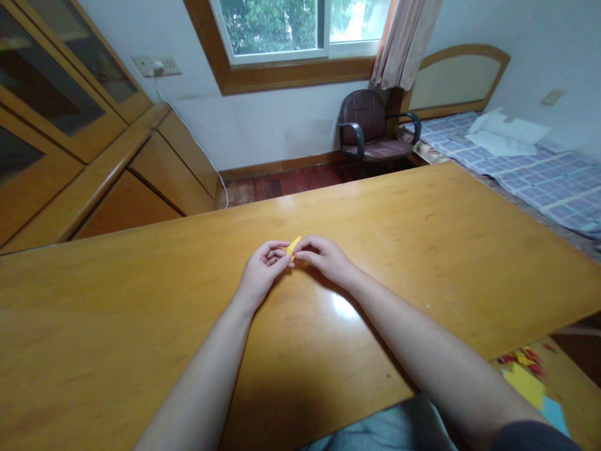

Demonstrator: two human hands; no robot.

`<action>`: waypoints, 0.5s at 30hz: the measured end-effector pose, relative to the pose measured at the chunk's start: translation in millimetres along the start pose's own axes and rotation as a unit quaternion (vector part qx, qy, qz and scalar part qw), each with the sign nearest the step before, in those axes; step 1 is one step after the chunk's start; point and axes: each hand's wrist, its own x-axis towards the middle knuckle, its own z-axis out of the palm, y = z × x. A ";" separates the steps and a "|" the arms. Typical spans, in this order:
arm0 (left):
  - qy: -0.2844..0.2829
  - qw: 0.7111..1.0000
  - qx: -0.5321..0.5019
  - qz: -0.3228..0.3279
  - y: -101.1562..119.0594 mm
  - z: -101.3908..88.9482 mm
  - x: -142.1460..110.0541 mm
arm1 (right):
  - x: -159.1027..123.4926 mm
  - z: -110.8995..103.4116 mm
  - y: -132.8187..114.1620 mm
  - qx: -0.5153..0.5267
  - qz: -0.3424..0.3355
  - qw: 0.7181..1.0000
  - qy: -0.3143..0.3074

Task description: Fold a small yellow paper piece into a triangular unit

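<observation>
A small folded piece of yellow paper (293, 245) is held just above the wooden table, between the fingertips of both hands. My left hand (263, 268) pinches it from the left, thumb in front and fingers curled behind. From the right, my right hand (326, 255) grips its edge between thumb and forefinger. One narrow tip of the paper points up and to the right. Its lower part is partly hidden by my fingers, so the full folded shape cannot be made out.
The wooden table (141, 300) spreads under both arms. At lower right, yellow sheets (524, 383), a light blue sheet (554, 413) and small red and yellow pieces (526, 358) lie on a lower surface. Beyond stand a chair (364, 122), a bed (539, 169) and a cabinet (154, 181).
</observation>
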 end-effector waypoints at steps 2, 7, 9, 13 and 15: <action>0.001 1.000 0.005 0.000 0.3 0.4 0.0 | 0.1 0.7 -0.5 0.012 0.008 1.000 0.003; 0.003 1.000 0.013 -0.006 2.2 2.4 -0.3 | 0.1 2.5 -0.6 0.040 0.023 0.999 0.012; 0.003 1.000 0.013 -0.009 3.0 3.0 -0.7 | 0.0 3.4 0.1 0.051 0.029 0.998 0.018; 0.002 1.000 0.009 -0.013 4.5 3.3 -1.5 | -0.8 4.7 1.3 0.060 0.034 0.997 0.025; 0.003 1.000 0.008 -0.014 5.4 3.3 -1.8 | -1.2 4.9 2.0 0.063 0.034 0.997 0.025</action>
